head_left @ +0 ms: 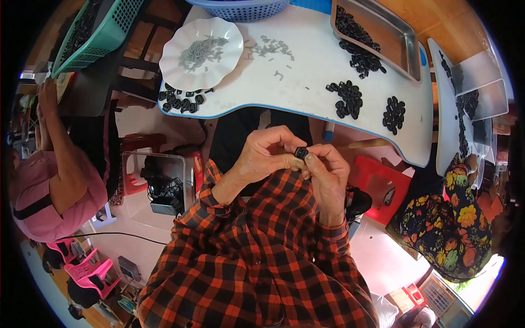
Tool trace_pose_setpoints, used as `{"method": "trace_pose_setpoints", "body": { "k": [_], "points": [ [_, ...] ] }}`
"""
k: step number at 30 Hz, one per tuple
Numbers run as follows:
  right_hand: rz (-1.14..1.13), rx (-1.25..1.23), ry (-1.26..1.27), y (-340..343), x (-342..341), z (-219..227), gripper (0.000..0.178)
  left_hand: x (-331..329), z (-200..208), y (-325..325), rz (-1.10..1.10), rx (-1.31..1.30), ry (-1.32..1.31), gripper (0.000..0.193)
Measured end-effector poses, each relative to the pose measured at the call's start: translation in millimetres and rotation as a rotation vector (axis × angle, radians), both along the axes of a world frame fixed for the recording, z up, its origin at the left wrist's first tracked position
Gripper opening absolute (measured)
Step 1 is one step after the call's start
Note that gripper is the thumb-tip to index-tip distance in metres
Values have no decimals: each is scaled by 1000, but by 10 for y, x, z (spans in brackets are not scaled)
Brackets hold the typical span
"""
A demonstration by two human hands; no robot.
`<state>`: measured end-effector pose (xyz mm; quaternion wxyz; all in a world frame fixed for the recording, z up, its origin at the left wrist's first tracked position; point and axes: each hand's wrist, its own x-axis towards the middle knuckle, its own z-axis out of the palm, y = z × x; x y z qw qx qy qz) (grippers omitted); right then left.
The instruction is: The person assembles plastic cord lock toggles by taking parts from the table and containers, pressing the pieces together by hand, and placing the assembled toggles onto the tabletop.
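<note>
Between my two hands, in front of the table edge, is a small black plastic part (301,152) with a rounded block shape. The fingertips of my left hand (269,154) pinch it from the left. My right hand (328,170) grips it from the other side with thumb and fingers closed. Ahead on the white table (262,87) lie loose black parts (184,103) at the left edge and black oval pieces (348,99) in piles at the right. A scalloped white plate (231,34) holds many small grey pins, with more pins (272,48) scattered beside it.
A metal tray (411,52) with black pieces stands at the far right, a blue basket (240,11) at the far edge. People sit at left in a pink top (71,191) and at right in flowered clothing (454,224). A clear bin (131,180) and red stool (377,183) flank me.
</note>
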<state>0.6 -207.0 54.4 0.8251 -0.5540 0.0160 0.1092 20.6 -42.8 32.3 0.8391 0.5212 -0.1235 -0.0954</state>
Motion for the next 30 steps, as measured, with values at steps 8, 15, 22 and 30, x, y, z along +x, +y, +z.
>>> {"method": "trace_pose_setpoints", "body": {
  "k": [8,15,22,30],
  "points": [
    [20,-195,99,-21,10,-36,10,-8,-33,3,-14,122,-6,24],
    [121,-209,122,-53,62,-54,12,20,-51,58,-121,23,99,25],
    [42,-337,117,12,110,-57,12,-1,-89,8,-62,-36,187,27],
    [20,-144,130,-19,113,-82,15,24,-101,17,-81,-58,175,30]
  ]
}}
